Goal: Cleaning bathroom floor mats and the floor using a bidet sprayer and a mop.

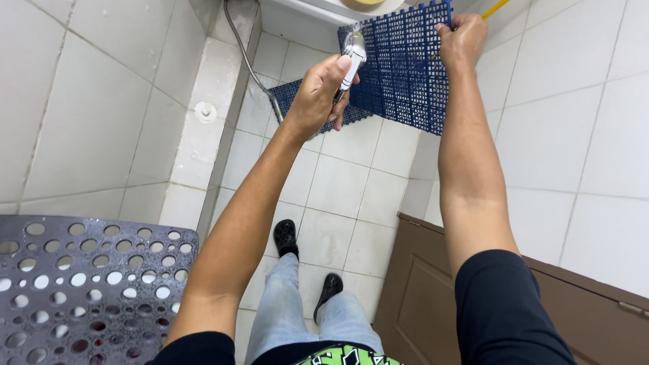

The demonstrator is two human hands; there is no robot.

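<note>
Nearest, at the lower left, a grey perforated panel [81, 284] shows its round holes. On the tiled floor [338, 182] stand two black shoes [286, 236]. Farther on, the left hand [318, 94] grips a chrome spray nozzle [352, 57], its hose [247, 61] trailing along the wall. The right hand [462, 39] pinches the upper edge of a blue grid mat [405, 67], held upright; another blue mat [297, 94] lies on the floor beneath it.

The blue grid mat [405, 61] is cut off at the top edge, and the left hand [318, 94] hides the sprayer's [352, 57] handle.
</note>
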